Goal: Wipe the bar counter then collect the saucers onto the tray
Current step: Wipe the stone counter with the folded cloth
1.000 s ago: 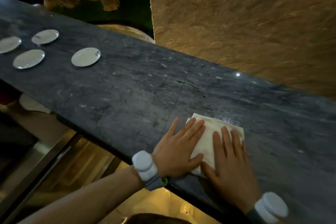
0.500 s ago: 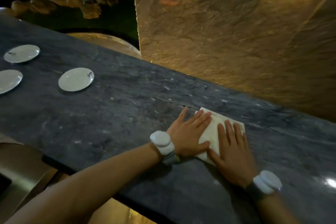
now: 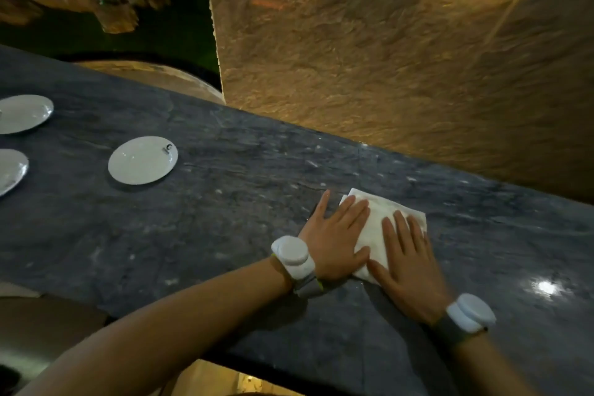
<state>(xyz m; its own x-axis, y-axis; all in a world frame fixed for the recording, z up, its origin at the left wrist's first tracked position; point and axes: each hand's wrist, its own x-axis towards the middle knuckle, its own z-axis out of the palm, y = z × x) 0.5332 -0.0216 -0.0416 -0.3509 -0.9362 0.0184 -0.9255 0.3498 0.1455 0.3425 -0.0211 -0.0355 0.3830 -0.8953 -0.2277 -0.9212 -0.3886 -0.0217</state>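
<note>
A folded white cloth [image 3: 376, 225] lies on the dark grey stone bar counter [image 3: 225, 219], right of centre. My left hand [image 3: 334, 235] presses flat on its left part, fingers spread. On the cloth's right part my right hand [image 3: 408, 267] lies flat the same way. Three white saucers sit to the left: one [image 3: 143, 160] nearest the hands, one [image 3: 24, 113] further back, one [image 3: 9, 170] cut by the left edge. No tray is in view.
A rough tan stone wall [image 3: 385, 58] rises right behind the counter's far edge. A round tan tabletop [image 3: 154, 74] shows beyond the counter on the left. The counter's near edge runs along the bottom, with a lower ledge [image 3: 38, 325] below it.
Both hands have slid the cloth away from the near edge toward the middle of the counter. The view has shifted, and one saucer has left the frame.
</note>
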